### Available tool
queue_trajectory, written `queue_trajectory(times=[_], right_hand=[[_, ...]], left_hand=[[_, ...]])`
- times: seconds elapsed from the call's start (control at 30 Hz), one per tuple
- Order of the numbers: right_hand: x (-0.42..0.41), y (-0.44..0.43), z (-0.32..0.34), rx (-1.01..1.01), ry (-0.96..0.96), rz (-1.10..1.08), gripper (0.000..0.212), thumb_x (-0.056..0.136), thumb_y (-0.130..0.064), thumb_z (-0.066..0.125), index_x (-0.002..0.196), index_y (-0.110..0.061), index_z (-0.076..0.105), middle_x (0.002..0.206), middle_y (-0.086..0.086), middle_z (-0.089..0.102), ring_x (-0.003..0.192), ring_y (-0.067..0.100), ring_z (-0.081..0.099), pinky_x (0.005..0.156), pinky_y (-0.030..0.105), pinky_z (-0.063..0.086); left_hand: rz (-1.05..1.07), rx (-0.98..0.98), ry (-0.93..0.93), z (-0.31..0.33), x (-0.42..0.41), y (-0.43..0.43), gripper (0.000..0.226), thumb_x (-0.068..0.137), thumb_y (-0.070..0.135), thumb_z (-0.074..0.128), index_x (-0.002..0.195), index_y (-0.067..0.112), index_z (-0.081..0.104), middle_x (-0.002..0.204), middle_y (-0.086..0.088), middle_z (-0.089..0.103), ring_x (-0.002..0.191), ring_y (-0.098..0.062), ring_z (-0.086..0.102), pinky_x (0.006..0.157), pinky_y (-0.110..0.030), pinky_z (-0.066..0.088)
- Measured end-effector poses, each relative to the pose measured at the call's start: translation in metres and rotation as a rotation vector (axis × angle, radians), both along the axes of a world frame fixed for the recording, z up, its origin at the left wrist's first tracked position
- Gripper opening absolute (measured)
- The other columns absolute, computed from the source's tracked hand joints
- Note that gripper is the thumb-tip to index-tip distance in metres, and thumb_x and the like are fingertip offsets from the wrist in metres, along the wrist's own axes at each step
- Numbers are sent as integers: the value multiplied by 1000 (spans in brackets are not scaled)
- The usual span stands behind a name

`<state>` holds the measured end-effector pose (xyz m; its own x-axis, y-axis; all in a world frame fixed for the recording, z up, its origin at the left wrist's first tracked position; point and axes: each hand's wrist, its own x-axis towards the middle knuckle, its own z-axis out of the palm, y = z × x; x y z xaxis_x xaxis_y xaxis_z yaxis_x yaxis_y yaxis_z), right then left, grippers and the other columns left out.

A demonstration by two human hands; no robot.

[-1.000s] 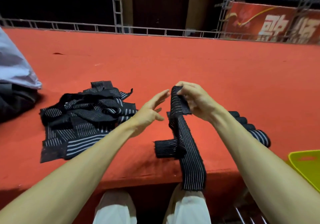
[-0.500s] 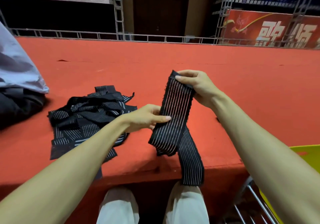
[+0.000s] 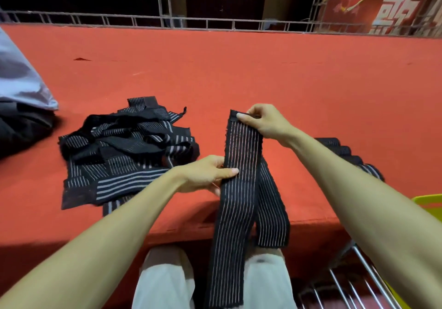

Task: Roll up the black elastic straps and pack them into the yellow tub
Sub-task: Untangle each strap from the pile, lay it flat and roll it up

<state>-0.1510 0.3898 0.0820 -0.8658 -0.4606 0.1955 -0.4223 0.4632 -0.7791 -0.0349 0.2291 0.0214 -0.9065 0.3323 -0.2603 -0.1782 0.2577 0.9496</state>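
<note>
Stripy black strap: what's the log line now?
right hand pinches top of black striped elastic strap | left hand grips middle | strap unrolled

An event stage: red carpet (image 3: 239, 69), metal truss railing (image 3: 215, 23), red banner (image 3: 382, 2) behind.

A: What is the black elastic strap (image 3: 241, 165) made of?
B: Woven cloth, matt, with pale ribbed lines and frayed, fuzzy edges. The pile of straps (image 3: 124, 146) looks the same.
A: And the surface (image 3: 239, 69)?
B: It is covered in red felt-like cloth, matt and a little rough.
A: The yellow tub (image 3: 430, 201)?
B: Plastic, smooth, with a slight sheen. The rack bars (image 3: 369, 269) beside it are shiny bare metal. The truss rail (image 3: 165, 19) at the back is duller metal. The trousers (image 3: 162, 282) are pale, soft cloth.
</note>
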Motion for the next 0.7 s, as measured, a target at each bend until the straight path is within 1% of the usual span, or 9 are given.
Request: queue_trajectory(times=[0.07,0.2,0.3,0.37,0.43,0.5,0.53,0.6,0.7], right_hand=[[-14,-2,-15,151,2,51,21,97,-33,57,87,-15,54,79,-4,55,68,7,48,59,23,38],[-48,-11,-42,269,-213,205,3,102,-13,45,104,-12,48,85,-3,51,69,7,46,56,19,38],[-81,-25,-61,294,-116,199,6,96,-8,56,99,-12,55,82,-6,55,65,7,51,57,19,44],[-103,-35,-77,310,-60,141,7,90,-12,68,95,-11,62,79,-5,60,62,9,57,59,19,47],[-118,-43,-92,305,-39,66,16,84,-18,75,93,-7,68,79,0,64,64,12,59,61,12,45],[-131,-52,-108,312,-7,11,21,80,-23,79,92,-8,70,81,0,64,72,11,57,56,7,36],[-137,-58,-117,309,-4,-7,22,78,-24,80,91,-9,71,82,1,65,75,11,56,55,10,35],[-145,-67,-130,299,-7,-28,24,78,-25,81,92,-8,71,83,3,66,77,13,57,60,15,34],[-152,-78,-143,317,1,-60,25,76,-27,82,91,-9,72,82,3,65,78,14,57,67,18,36]], left_hand=[[34,-31,-21,-26,-8,-1,21,101,24,49,117,13,59,95,2,68,74,-11,62,62,-26,48],[133,-155,52,-63,-30,-10,25,100,21,51,113,2,61,99,-9,69,78,-12,59,65,-23,44],[172,-185,131,-79,-50,-20,13,96,19,59,100,7,65,84,3,68,66,0,58,60,-18,46],[231,-244,190,-91,-63,-28,13,92,24,65,97,12,69,85,1,70,70,-7,59,65,-28,48],[296,-434,294,-102,-74,-33,18,89,30,68,87,13,68,73,2,63,65,-11,52,64,-31,40],[366,-606,377,-111,-84,-35,32,87,36,68,69,12,56,67,5,50,65,-14,46,61,-31,31],[402,-652,412,-115,-89,-36,38,86,38,68,63,16,47,68,6,46,67,-15,44,62,-31,27],[462,-710,475,-121,-94,-37,44,85,41,68,61,24,36,71,8,40,73,-15,41,65,-30,25],[539,-734,498,-127,-97,-36,40,84,44,68,65,26,39,76,9,38,81,-14,39,71,-30,27]])
